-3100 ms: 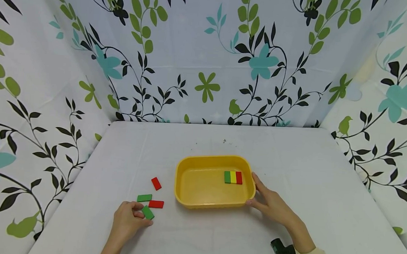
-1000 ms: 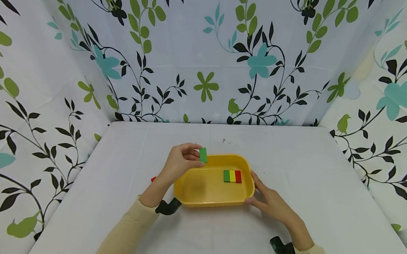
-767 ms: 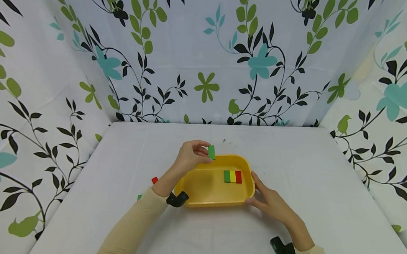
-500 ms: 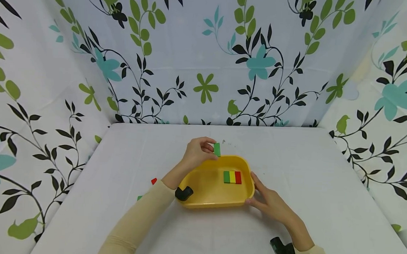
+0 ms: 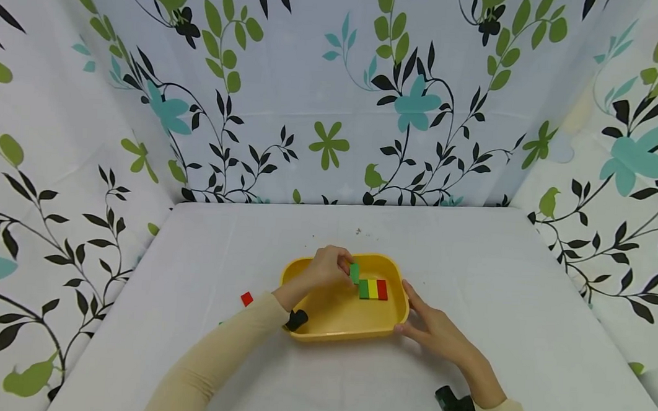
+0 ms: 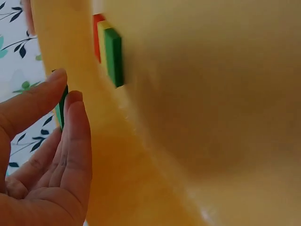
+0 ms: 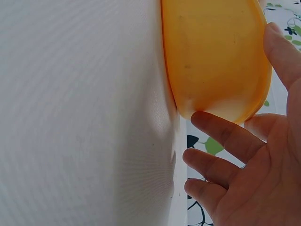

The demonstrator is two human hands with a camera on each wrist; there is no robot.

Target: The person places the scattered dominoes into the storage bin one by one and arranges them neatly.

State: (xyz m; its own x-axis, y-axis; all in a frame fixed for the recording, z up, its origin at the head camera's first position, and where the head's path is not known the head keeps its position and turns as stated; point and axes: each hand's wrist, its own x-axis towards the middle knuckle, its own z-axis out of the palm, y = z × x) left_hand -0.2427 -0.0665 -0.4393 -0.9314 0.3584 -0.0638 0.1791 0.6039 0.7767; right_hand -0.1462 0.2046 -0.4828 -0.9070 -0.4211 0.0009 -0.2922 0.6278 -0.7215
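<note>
- The left grip (image 5: 328,269), a bare hand, is pinched on a green tile (image 5: 354,273), thumb to one side and fingers to the other; part of the tile juts past the fingertips, which likely leaves that edge free to be lined up.
- The held tile is over the far part of the yellow tray (image 5: 334,317), near the left end of a tile row. The left wrist view shows it apart from the row; whether it touches the tray, I cannot tell.
- The row lies on the tray floor towards the right end: a green end tile (image 5: 364,288), a yellow tile (image 5: 373,289) and a red end tile (image 5: 382,289), left to right, long sides together. Such squared edges look deliberate.
- The right grip (image 5: 436,335) clasps the tray's right end, thumb at the near corner and a finger farther along the side, presumably so the tray cannot slide on the counter (image 5: 353,387).
- Left of the tray, a loose red tile (image 5: 246,298) lies on the counter. Beside the left sleeve (image 5: 220,355) shows a green sliver (image 5: 221,323), too hidden to identify surely.
</note>
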